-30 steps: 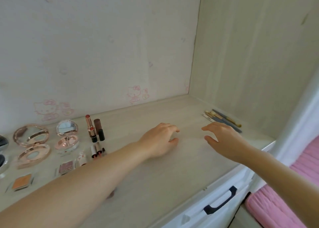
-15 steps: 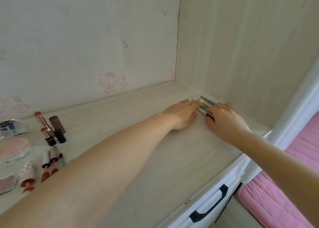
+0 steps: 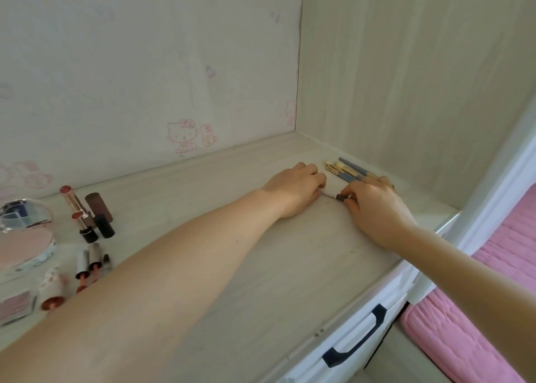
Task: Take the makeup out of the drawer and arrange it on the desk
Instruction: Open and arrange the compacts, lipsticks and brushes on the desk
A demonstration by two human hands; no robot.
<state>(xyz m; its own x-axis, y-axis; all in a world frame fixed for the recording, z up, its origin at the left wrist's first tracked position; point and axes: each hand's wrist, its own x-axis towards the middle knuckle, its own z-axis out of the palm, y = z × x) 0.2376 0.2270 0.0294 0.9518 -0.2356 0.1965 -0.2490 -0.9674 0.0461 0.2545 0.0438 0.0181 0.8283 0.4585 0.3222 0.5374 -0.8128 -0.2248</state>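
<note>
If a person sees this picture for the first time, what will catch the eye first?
Probably the two bare arms reaching across the pale desk, with the left hand and right hand meeting at a bundle of makeup brushes in the far right corner. Next, the lipsticks and compacts grouped at the left edge.

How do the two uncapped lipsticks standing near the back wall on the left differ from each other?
The rose-gold lipstick is taller and leans toward the back wall; the black-based lipstick is shorter and stands nearer the camera. The first has a pinkish metal tube, the second a dark base. Both show a red bullet and rest on the desk, each with a cap beside it.
</note>
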